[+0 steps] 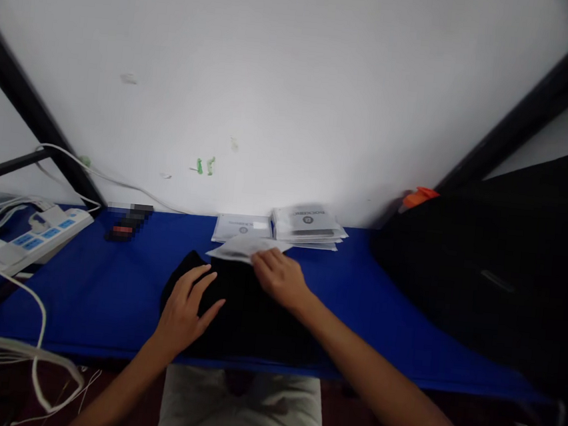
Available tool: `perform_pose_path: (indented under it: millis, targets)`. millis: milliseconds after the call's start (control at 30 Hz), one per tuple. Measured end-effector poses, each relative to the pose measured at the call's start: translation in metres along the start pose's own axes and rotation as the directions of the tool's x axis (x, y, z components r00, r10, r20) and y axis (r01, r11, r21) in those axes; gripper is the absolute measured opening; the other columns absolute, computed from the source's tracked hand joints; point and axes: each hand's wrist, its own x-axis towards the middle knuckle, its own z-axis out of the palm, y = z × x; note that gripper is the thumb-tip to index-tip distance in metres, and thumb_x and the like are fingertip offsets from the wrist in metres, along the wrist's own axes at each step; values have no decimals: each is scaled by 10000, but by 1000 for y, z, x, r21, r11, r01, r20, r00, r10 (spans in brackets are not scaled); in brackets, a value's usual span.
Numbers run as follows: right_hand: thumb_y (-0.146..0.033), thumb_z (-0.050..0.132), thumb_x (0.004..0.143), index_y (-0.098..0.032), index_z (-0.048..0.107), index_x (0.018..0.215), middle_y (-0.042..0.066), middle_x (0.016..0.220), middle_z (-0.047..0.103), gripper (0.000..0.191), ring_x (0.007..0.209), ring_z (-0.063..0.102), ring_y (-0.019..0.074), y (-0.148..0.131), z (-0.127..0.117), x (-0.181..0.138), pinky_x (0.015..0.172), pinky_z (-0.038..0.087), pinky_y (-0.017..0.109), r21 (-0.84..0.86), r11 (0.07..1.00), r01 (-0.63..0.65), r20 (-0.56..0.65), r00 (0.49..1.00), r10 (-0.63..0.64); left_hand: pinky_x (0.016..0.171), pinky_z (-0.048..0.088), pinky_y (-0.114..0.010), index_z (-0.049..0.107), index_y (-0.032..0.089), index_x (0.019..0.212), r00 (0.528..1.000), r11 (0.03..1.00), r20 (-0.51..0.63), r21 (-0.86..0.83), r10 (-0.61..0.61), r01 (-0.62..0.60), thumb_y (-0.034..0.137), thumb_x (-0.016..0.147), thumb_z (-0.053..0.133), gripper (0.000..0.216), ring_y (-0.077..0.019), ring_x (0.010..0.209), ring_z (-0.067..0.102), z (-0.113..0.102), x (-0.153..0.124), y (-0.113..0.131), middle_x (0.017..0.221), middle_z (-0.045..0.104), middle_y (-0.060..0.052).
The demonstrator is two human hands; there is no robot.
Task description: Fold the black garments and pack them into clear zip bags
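A black cloth item (254, 317) lies on the blue tabletop (115, 297) right in front of me. My left hand (186, 307) rests over its left side, fingers spread and holding nothing. At its far edge my right hand (279, 276) pinches the near edge of a whitish translucent plastic bag (243, 247), which lies slanted over the cloth's back edge. Just behind are a flat printed bag (235, 225) and, to its right, a small stack of similar printed bags (308, 222) with dark contents.
At the left sits a white power strip (43, 240) with tangled white cables (41, 310). A dark object (130, 221), partly blurred out, lies near the wall. On the right, a big black pile (499, 274) covers the table, with an orange piece (420, 198) at its top.
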Motion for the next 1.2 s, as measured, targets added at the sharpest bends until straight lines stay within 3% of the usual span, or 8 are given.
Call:
perform_pose_path:
  millis: [67,167,367,633,733,933,1100,1200]
  targets:
    - [-158,425,955,-165,584,1168,132,1017,687,265,906,618,242,-24,0,-19,697,546,333,122,987,107,-112,989,-94,967,517,-435,524,212,1282,993,994,-57,-24,105,-106,217,892,620,402,-265,1143,597,3,8,11,1202,616,-136]
    - [-129,438,944,-187,522,1217,138,1094,677,291,1002,639,221,-44,-2,-41,761,578,327,309,937,162,-202,974,-102,895,545,-395,585,216,1175,968,963,-51,-102,244,-248,155,907,570,275,-224,1012,651,11,16,25,1063,674,-99]
    - [-71,433,910,-188,537,1136,157,1144,665,274,1060,647,208,-39,-5,-55,830,586,346,444,882,158,-222,973,-63,783,547,-333,619,214,966,939,913,-118,-221,324,-343,121,886,616,123,-165,817,661,19,18,38,847,696,-24]
    - [-7,376,853,-178,527,1178,153,1148,651,398,1076,627,209,-36,1,-63,820,577,336,464,868,179,-192,976,-99,699,526,-329,640,217,802,942,925,-75,-178,327,-335,108,906,514,196,-158,738,627,10,25,29,765,679,-27]
    - [-11,387,847,-187,518,1190,149,1151,644,407,1063,631,208,-38,5,-66,796,579,325,445,884,144,-197,979,-60,709,530,-336,639,215,838,953,930,-37,-209,301,-302,126,911,518,168,-164,761,632,9,23,33,807,682,-43]
    - [-24,377,867,-193,494,1231,142,1149,643,418,1081,628,209,-37,5,-66,818,577,329,450,875,180,-243,967,-73,697,517,-301,628,215,831,957,925,-81,-247,277,-289,143,916,549,136,-150,767,629,16,16,34,821,678,-33]
    - [-32,376,912,-188,507,1201,162,1158,644,353,1146,613,224,-27,-12,-65,868,574,367,465,858,217,-373,927,-32,695,497,-321,611,201,764,994,989,-1,-98,113,-113,172,926,511,192,-174,777,595,13,14,-1,827,655,-56]
    - [-49,383,932,-234,527,1122,122,1139,667,302,1087,648,212,-19,-25,-66,861,579,371,512,850,123,-405,907,113,695,486,-341,607,198,788,999,999,18,30,44,-45,181,926,507,171,-197,785,576,0,13,-26,847,649,-70]
